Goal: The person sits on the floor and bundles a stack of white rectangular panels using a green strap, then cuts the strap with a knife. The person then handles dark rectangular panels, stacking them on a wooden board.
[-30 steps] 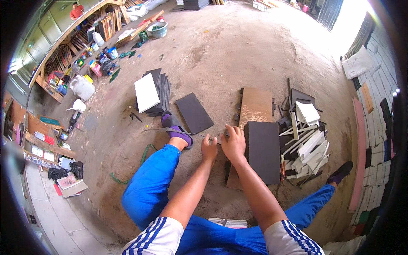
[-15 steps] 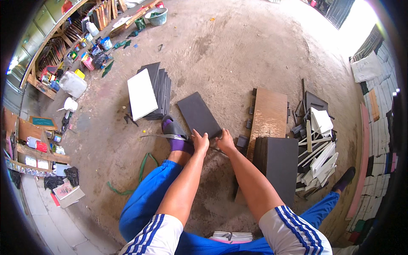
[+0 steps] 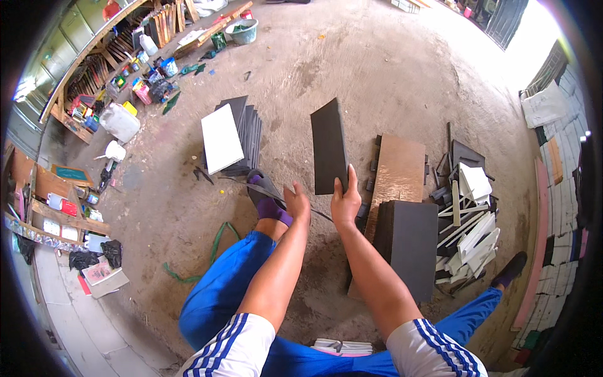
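My right hand grips a flat, dark rectangular panel by its near corner and holds it up, tilted on its edge. To the left of it is my left hand, apart from the panel, with its fingers partly spread and nothing seen in them. A thin dark strip runs from my left shoe past that hand; whether the two touch is unclear. Beyond my left foot stands a stack of dark panels with a white panel leaning on it.
Right of my arm, a tall stack of dark panels stands by a brown board. White and dark scraps lie farther right. A green strap lies beside my left leg. Containers and a grey bucket line the far left.
The dark panel has been raised from near the floor and turned on edge by my right hand. My left hand has let go of it.
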{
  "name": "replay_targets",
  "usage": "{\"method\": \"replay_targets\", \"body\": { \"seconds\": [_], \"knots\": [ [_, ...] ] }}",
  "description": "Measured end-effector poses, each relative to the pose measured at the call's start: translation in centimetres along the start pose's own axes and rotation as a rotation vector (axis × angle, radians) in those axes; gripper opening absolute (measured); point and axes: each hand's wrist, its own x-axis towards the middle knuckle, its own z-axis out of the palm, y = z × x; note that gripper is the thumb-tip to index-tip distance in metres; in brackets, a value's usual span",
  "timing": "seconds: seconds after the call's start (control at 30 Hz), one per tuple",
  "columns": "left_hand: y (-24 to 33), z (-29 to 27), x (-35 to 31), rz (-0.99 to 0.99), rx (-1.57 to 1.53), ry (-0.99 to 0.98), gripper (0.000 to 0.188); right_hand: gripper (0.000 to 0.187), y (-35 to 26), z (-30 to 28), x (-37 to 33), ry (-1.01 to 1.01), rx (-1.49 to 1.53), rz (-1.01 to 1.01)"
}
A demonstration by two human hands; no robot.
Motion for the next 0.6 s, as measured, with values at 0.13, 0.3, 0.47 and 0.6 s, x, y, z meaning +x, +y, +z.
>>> {"method": "replay_targets", "body": {
  "seconds": [0.13,0.3,0.47,0.6],
  "knots": [
    [3.8,-0.7,-2.5,-0.317,-0.430,-0.510,0.083,0.053,-1.5,-2.9,-2.9,-0.353,-0.306,-0.005],
    [7.9,-2.5,-7.9,0.068,-0.280,-0.337,0.066,0.055,-1.2,-7.6,-1.7,-0.093,0.139,0.180],
    [10.9,-4.8,-13.7,0.241,-0.469,-0.447,0.053,0.061,-2.3,-16.5,0.1,-0.250,-0.080,0.063],
    [13.7,-4.7,-21.9,0.298,-0.362,-0.583,0.056,0.059,-1.1,-22.8,1.4,-0.142,0.007,0.121]
  ]
}}
